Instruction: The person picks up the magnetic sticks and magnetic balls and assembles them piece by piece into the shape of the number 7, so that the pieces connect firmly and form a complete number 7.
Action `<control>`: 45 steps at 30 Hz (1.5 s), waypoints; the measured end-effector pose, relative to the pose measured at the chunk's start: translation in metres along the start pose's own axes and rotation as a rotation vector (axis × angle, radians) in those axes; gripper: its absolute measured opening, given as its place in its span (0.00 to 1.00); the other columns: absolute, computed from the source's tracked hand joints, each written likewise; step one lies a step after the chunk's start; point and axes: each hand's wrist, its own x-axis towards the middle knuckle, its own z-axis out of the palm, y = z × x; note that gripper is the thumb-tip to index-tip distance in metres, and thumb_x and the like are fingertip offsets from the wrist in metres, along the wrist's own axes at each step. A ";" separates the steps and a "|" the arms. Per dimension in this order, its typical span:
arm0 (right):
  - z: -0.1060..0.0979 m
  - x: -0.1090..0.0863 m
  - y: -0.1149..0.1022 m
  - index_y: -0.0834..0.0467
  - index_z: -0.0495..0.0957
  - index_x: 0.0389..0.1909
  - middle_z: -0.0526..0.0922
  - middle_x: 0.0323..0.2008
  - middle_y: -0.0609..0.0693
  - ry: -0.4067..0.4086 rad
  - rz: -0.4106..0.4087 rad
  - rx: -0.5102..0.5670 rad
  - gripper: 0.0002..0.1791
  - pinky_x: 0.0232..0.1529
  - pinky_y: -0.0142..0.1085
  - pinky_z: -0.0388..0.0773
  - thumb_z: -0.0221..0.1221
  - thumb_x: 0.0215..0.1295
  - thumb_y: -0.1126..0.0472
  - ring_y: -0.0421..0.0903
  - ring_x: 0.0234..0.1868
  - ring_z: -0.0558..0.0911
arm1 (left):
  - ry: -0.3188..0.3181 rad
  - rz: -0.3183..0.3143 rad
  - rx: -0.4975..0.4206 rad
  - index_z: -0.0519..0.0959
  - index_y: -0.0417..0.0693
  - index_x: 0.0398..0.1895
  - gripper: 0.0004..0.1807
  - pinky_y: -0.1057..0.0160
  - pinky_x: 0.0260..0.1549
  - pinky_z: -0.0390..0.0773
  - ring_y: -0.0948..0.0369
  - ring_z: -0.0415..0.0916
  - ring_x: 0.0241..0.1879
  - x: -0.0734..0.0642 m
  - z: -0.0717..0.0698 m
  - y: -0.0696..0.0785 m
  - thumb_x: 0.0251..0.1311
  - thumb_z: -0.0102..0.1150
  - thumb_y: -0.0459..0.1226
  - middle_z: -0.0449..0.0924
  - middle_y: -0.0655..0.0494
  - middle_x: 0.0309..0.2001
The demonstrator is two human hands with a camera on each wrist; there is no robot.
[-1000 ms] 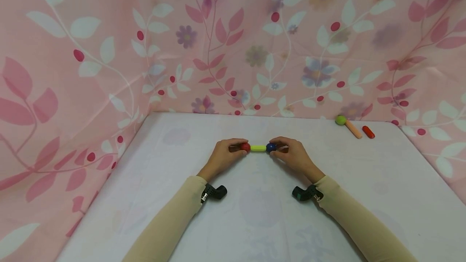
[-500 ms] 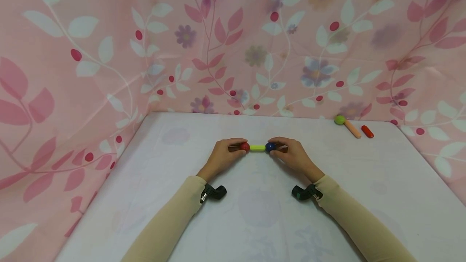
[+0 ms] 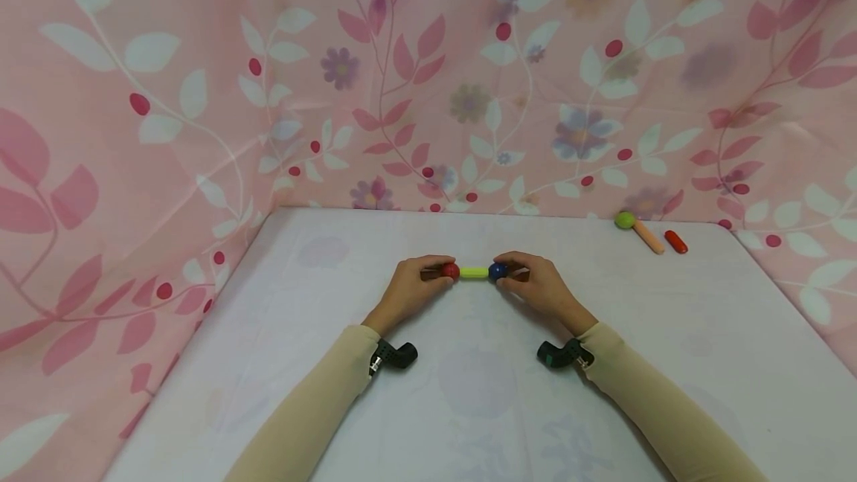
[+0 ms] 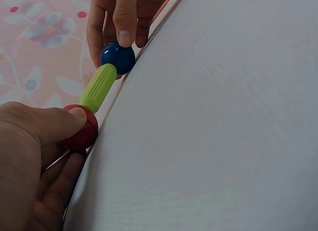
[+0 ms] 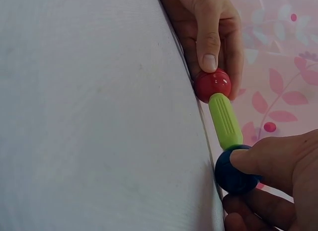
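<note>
A red ball (image 3: 451,271) and a dark blue ball (image 3: 497,271) sit at the two ends of a short yellow-green ridged rod (image 3: 474,272), touching it. My left hand (image 3: 416,279) pinches the red ball between thumb and fingers. On the other side my right hand (image 3: 538,283) pinches the blue ball. Close up in the left wrist view, the left thumb presses on the red ball (image 4: 83,134) beside the rod's end. The right wrist view has the right thumb lying over the blue ball (image 5: 234,174). The piece lies just at the tabletop.
At the back right of the white-covered table (image 3: 321,363) lie a green ball (image 3: 625,220) with an orange rod (image 3: 648,237) against it, and a separate red rod (image 3: 676,242). A pink floral cloth (image 3: 428,95) hangs behind and along the left side.
</note>
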 end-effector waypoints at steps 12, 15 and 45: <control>-0.003 0.000 -0.001 0.64 0.81 0.59 0.85 0.52 0.57 0.004 0.015 0.017 0.20 0.53 0.51 0.83 0.69 0.66 0.68 0.55 0.51 0.84 | 0.003 0.011 -0.015 0.85 0.49 0.61 0.21 0.61 0.53 0.81 0.62 0.85 0.49 0.001 0.000 -0.004 0.65 0.72 0.33 0.84 0.53 0.57; -0.005 -0.001 -0.002 0.63 0.82 0.58 0.85 0.52 0.57 0.003 0.027 0.020 0.20 0.53 0.51 0.83 0.69 0.66 0.68 0.54 0.51 0.84 | 0.001 0.003 -0.021 0.85 0.49 0.61 0.21 0.62 0.53 0.81 0.62 0.85 0.49 0.002 0.000 -0.004 0.65 0.72 0.33 0.85 0.53 0.56; -0.029 -0.006 0.009 0.65 0.82 0.56 0.85 0.53 0.58 0.033 0.022 -0.030 0.18 0.51 0.52 0.83 0.69 0.67 0.67 0.56 0.50 0.85 | -0.011 0.023 -0.044 0.82 0.44 0.63 0.23 0.61 0.55 0.80 0.60 0.84 0.51 -0.001 0.000 -0.001 0.65 0.71 0.30 0.83 0.52 0.59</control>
